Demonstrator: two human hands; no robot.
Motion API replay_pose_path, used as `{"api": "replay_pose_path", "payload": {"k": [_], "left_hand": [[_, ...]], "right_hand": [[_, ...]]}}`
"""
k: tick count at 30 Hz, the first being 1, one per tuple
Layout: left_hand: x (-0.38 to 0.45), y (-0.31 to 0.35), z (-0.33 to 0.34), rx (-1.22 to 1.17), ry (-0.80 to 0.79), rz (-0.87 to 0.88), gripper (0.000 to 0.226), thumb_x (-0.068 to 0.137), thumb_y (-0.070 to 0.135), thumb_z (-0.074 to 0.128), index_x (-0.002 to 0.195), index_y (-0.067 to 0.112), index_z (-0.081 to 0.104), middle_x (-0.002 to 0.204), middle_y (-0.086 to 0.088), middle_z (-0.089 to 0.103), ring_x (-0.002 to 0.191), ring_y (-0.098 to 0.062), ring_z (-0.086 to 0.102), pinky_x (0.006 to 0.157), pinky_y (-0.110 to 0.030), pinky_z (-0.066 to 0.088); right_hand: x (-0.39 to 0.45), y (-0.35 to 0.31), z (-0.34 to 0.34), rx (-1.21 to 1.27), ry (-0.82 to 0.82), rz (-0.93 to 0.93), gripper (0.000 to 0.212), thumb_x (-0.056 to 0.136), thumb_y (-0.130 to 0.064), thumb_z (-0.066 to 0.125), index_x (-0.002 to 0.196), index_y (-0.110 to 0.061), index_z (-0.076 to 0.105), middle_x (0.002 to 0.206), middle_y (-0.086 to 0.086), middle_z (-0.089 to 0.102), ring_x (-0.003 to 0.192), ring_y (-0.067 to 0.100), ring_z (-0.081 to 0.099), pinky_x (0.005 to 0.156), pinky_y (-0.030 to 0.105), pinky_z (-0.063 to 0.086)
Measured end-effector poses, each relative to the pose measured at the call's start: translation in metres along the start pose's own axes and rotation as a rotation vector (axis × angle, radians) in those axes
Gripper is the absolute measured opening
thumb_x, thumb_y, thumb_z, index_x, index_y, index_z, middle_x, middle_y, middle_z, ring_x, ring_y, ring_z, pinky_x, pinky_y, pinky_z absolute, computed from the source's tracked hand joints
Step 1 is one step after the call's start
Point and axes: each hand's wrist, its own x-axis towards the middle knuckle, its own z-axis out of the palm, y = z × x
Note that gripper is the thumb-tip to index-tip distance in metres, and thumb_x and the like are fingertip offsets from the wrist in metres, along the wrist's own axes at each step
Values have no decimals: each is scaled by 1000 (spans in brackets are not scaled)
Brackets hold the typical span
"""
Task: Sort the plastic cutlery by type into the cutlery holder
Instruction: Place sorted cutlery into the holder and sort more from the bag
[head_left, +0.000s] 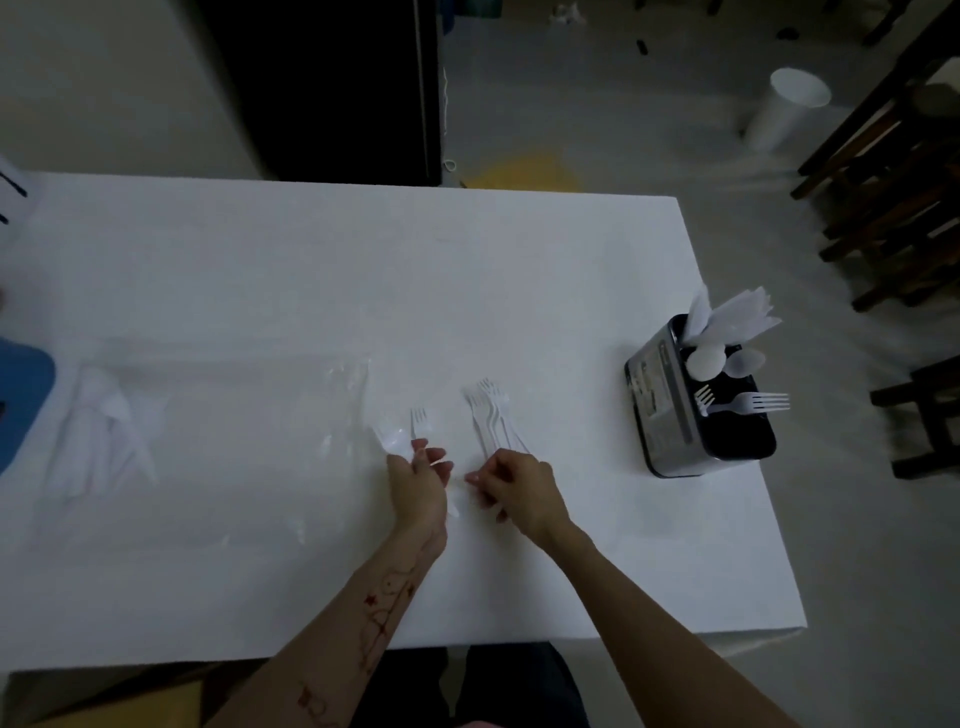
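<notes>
Risk first: mixed handful in the left hand (418, 480), apparently one fork (417, 422) and a spoon (388, 439) pinched together between curled fingers, so either could slip free or land in the wrong compartment of the cutlery holder (698, 410). Right hand (511, 480) clenched around the handles of a fanned bundle of forks (488, 415), tines pointing toward the far edge of the table (311, 270); thin, slick, white-on-white plastic, hard to count or separate, likely to splay and scatter if the grip loosens. Clear plastic wrapper (343, 384) lying just left of the hands, easy to drag along or snag a tine in. Holder near the right edge, well apart from both hands, a long carry for a loose bunch. Two forks leaning out over its rim there, prone to tip out when more go in.

Cutlery itself: small, white, lightweight, slightly translucent, blurred here. Inside the holder, spoons in the middle section, napkins or wrapped pieces at the far end, forks toward the near end. More white pieces (109, 431) heaped near the left edge, type unclear.
</notes>
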Motion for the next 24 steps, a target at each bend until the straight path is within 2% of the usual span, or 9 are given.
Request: {"api": "replay_pose_path", "payload": {"k": [3,6,8,10,13,17,20,22,24], "left_hand": [[16,-1,-26,96,68,25,14,102,11,31,103,10,46,85,-5,54,66,-13,50,67,-23,45],[24,-2,-46,191,32,-11,15,102,19,35,105,9,45,86,-3,55,69,-13,51,68,-25,46],[27,-2,-53,210,-8,-52,17,102,20,35,106,8,46,89,-4,54,71,-14,52,67,-24,46],[28,0,-58,207,-63,-102,17,102,16,33,107,8,47,91,-5,54,73,-13,52,69,-22,46],[28,5,-60,164,-131,-163,17,101,18,40,111,7,48,91,-4,54,75,-15,53,69,-23,45],[26,11,-55,62,-260,-220,37,98,34,46,115,1,52,101,-14,63,89,-25,62,76,-32,50],[20,13,-48,38,-336,-241,22,100,27,45,99,8,55,101,-12,61,87,-24,61,74,-37,52],[19,12,-42,76,-316,-193,16,102,14,38,95,11,52,99,-9,57,84,-20,59,70,-32,51],[19,12,-38,84,-268,-163,18,102,9,34,96,7,51,91,-10,55,78,-18,57,69,-28,50]], "right_hand": [[8,-11,27,-321,43,-33,30,86,-42,70,84,-14,60,80,-1,65,72,18,62,67,34,55],[9,-22,54,-544,30,-27,42,83,-55,67,90,-16,52,84,-2,57,74,16,54,59,25,39],[10,-25,62,-595,39,0,39,85,-48,68,96,-15,52,90,1,57,76,17,52,61,26,37],[13,-22,63,-613,59,19,30,89,-38,66,99,-12,55,96,4,61,83,21,59,68,30,47],[13,-16,54,-481,69,-8,17,95,-29,58,94,-12,60,88,5,66,79,23,65,73,38,58],[0,-20,42,-8,-45,-3,14,92,-23,66,87,-9,67,75,3,69,63,14,64,54,27,56],[-9,-22,39,56,-123,42,15,84,-22,74,85,-7,72,75,-3,72,65,16,69,52,25,54],[-10,-20,37,77,-27,92,21,78,-27,80,82,-8,71,73,0,73,66,18,71,51,25,54],[-7,-15,33,-17,180,106,26,78,-33,80,82,-11,67,76,1,70,66,17,69,56,28,56]]}}
